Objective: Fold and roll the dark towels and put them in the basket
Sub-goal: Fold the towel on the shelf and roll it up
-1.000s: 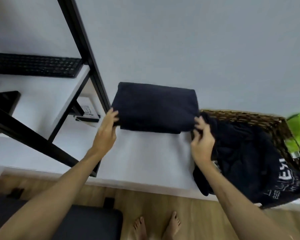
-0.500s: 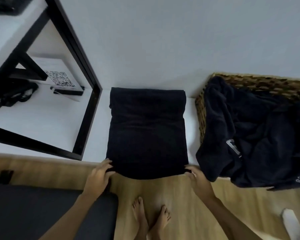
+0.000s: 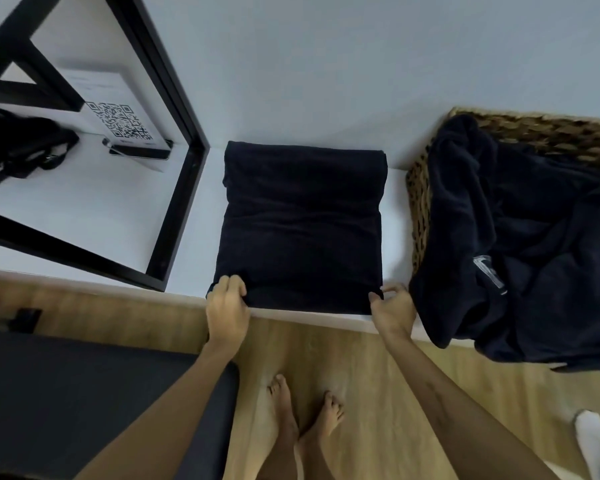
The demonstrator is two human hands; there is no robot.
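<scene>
A dark folded towel (image 3: pixel 302 223) lies flat on the white surface (image 3: pixel 194 271), its near edge at the surface's front rim. My left hand (image 3: pixel 227 306) grips the towel's near left corner, fingers curled over the edge. At the near right corner my right hand (image 3: pixel 392 310) pinches the edge. A woven basket (image 3: pixel 420 202) stands to the right, with more dark towels (image 3: pixel 520 244) heaped in it and spilling over its front.
A black metal frame (image 3: pixel 174 188) rises left of the towel. Behind it stand a QR code card (image 3: pixel 118 119) and a black strap bundle (image 3: pixel 18 147). A dark seat (image 3: pixel 84 403) and my bare feet (image 3: pixel 302 420) are on the wooden floor below.
The towel went from a short fold at the back to a long strip reaching the front edge. Both hands came down to its near corners and now curl its edge up.
</scene>
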